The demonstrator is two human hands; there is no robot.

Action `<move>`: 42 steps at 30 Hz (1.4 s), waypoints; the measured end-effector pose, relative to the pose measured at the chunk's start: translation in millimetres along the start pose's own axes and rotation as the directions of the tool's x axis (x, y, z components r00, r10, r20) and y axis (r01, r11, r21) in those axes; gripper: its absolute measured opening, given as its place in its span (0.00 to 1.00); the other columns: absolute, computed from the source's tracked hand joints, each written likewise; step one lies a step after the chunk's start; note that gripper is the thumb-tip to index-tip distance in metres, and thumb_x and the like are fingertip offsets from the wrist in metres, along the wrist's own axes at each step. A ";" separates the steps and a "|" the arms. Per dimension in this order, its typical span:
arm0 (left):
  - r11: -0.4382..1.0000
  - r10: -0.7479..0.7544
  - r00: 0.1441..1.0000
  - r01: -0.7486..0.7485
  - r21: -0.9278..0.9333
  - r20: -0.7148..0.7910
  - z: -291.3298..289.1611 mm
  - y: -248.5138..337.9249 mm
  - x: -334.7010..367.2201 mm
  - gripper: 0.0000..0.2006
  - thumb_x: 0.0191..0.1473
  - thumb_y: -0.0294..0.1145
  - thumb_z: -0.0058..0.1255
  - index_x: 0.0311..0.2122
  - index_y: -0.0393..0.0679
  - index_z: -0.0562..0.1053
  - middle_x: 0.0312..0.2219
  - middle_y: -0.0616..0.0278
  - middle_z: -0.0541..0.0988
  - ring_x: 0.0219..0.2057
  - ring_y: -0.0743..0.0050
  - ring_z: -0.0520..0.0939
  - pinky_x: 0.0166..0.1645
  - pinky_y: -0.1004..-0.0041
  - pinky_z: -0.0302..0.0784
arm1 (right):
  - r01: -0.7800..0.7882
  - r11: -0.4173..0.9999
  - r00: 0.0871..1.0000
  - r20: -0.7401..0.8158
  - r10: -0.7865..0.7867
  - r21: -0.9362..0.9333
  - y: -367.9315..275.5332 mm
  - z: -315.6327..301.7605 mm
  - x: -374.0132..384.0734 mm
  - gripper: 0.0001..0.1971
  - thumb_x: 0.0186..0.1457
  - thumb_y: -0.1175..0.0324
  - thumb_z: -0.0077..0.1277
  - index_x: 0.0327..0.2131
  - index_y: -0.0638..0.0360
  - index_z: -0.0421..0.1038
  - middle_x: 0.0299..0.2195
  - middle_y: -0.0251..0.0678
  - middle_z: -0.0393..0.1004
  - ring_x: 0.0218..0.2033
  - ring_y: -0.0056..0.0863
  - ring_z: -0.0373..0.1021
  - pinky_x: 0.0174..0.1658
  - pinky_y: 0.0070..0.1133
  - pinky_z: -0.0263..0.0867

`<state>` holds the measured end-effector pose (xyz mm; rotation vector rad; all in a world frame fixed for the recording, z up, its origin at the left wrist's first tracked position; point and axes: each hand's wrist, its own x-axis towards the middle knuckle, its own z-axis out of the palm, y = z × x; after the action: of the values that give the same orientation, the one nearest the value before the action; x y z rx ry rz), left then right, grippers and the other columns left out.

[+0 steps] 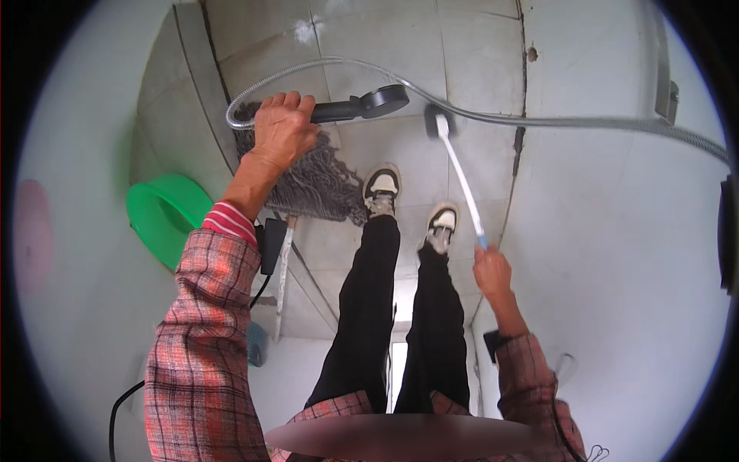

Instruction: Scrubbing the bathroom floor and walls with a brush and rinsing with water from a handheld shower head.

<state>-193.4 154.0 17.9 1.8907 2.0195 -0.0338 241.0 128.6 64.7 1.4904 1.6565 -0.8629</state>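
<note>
My left hand [283, 129] grips the handle of a black shower head [368, 103], held out over the tiled floor [477, 54]. A silver hose [554, 120] loops from the handle and runs off to the right. My right hand [493, 271] holds the white and blue handle of a long brush [462, 179]; its dark head [436, 123] rests on the floor ahead of my shoes. My two feet [412, 202] in black and white shoes stand between the hands.
A grey string mop [315, 181] lies on the floor by my left foot, its handle running back toward me. A green plastic basin [163, 212] sits by the left wall. White walls close in on both sides. A black cable hangs at my left sleeve.
</note>
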 end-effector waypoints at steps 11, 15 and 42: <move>0.359 -0.640 0.707 0.620 -0.697 0.300 -4.0 4.1 -20.8 0.15 0.43 0.37 0.57 0.28 0.33 0.72 0.17 0.58 0.74 0.18 0.73 0.74 0.24 0.75 0.70 | 0.391 0.918 0.906 -0.205 -0.370 0.071 -90.4 -50.9 178.7 0.21 0.54 0.55 0.39 0.23 0.67 0.67 0.26 0.54 0.70 0.30 0.53 0.67 0.33 0.40 0.62; -0.186 -0.733 0.600 0.278 -0.943 0.321 -35.0 6.2 -58.1 0.12 0.52 0.36 0.48 0.30 0.35 0.69 0.21 0.57 0.74 0.19 0.73 0.74 0.23 0.74 0.71 | 0.292 0.912 0.956 -0.102 -0.274 0.287 -43.8 -29.8 87.7 0.23 0.55 0.55 0.40 0.22 0.71 0.64 0.20 0.58 0.68 0.25 0.58 0.66 0.27 0.41 0.61; -0.418 -0.896 -0.036 -0.272 -0.867 0.443 83.8 98.9 -250.4 0.13 0.53 0.39 0.47 0.29 0.39 0.65 0.18 0.61 0.71 0.14 0.80 0.71 0.14 0.79 0.68 | 0.656 0.598 0.724 0.158 -0.672 -0.460 -101.9 51.5 -8.2 0.17 0.56 0.60 0.38 0.22 0.65 0.63 0.12 0.47 0.67 0.15 0.47 0.67 0.21 0.36 0.63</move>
<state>-69.4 -98.7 34.0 -0.9254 1.9244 1.8975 144.4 69.9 46.4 0.5009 2.2966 -0.6915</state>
